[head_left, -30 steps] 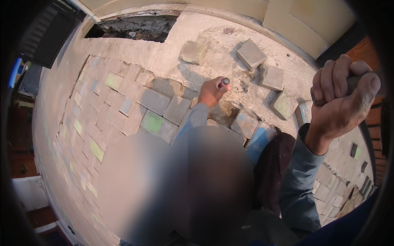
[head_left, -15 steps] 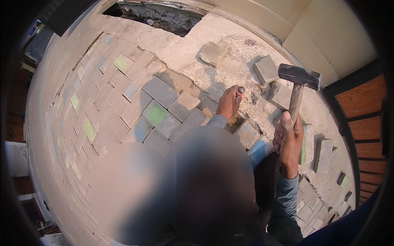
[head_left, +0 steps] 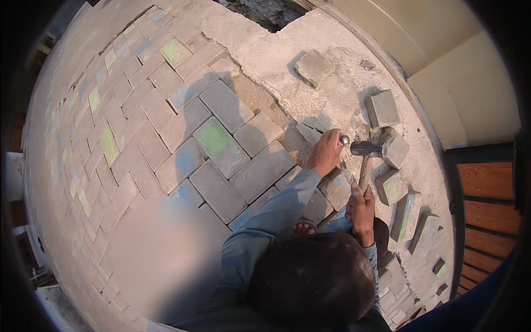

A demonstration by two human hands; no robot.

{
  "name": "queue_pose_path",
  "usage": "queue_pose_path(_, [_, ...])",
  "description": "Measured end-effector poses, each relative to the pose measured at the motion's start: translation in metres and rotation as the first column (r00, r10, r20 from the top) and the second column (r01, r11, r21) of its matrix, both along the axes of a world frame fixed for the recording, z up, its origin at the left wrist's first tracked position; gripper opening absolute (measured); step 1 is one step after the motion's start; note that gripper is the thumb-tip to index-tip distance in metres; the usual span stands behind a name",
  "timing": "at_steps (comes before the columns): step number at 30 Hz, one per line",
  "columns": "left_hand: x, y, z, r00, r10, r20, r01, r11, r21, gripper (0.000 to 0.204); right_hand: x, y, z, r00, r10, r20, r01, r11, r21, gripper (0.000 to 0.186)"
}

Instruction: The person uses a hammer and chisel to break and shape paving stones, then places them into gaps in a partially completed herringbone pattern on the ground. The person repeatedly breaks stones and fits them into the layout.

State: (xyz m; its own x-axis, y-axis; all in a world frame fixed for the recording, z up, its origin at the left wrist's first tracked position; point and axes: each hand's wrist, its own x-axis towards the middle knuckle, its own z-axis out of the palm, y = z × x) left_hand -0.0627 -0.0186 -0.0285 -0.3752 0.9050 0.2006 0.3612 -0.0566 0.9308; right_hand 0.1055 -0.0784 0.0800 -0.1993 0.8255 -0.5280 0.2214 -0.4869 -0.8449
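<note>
My left hand point(head_left: 326, 154) is closed around an upright chisel point(head_left: 345, 140); only its round metal end shows, and its lower part is hidden. In my right hand point(head_left: 361, 213) is a hammer, gripped by its wooden handle point(head_left: 365, 176). The dark hammer head point(head_left: 362, 148) is right beside the chisel's end; whether they touch I cannot tell. Below the hands lies a worn paving block point(head_left: 338, 191) at the broken edge of the paving. A grey paver point(head_left: 263, 171) and a green-painted paver point(head_left: 214, 138) are laid to the left.
Several loose blocks lie to the right, among them a grey block point(head_left: 381, 109) and a tilted block point(head_left: 406, 216). A rough block point(head_left: 314, 68) rests on the concrete strip point(head_left: 337, 44). Beyond are an open pit point(head_left: 271, 14), a beige wall point(head_left: 437, 33) and a wood-panelled gate point(head_left: 487, 180).
The hammer has come down from its raised position, leftward to beside the chisel's end. My left hand still grips the chisel. The whole view has shifted.
</note>
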Motion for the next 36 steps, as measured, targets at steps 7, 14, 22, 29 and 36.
queue_pose_path(7, [-0.006,-0.004,-0.022,0.995,-0.070,-0.074,0.075,0.995,0.065,0.025,0.017,-0.016,0.024,0.999,-0.026,-0.047,0.031,0.995,0.097,0.021])
queue_pose_path(14, [-0.075,-0.020,0.025,0.756,0.245,0.607,-0.222,0.968,-0.114,0.036,0.056,-0.054,0.002,0.999,-0.023,-0.028,0.021,0.999,-0.050,0.024])
queue_pose_path(22, [-0.101,-0.005,-0.023,0.489,-0.538,-0.687,0.269,0.842,-0.468,0.052,0.068,-0.096,-0.043,0.998,0.052,0.025,-0.041,0.942,-0.334,0.021])
queue_pose_path(29, [-0.081,0.005,-0.048,0.443,-0.421,-0.792,0.142,0.905,-0.402,0.056,0.072,-0.092,-0.042,0.998,-0.044,-0.038,0.022,0.886,-0.463,0.022])
queue_pose_path(36, [-0.072,-0.002,-0.043,0.468,-0.497,-0.731,0.171,0.862,-0.477,0.048,0.076,-0.090,-0.048,0.993,-0.088,-0.073,0.039,0.861,-0.507,0.024])
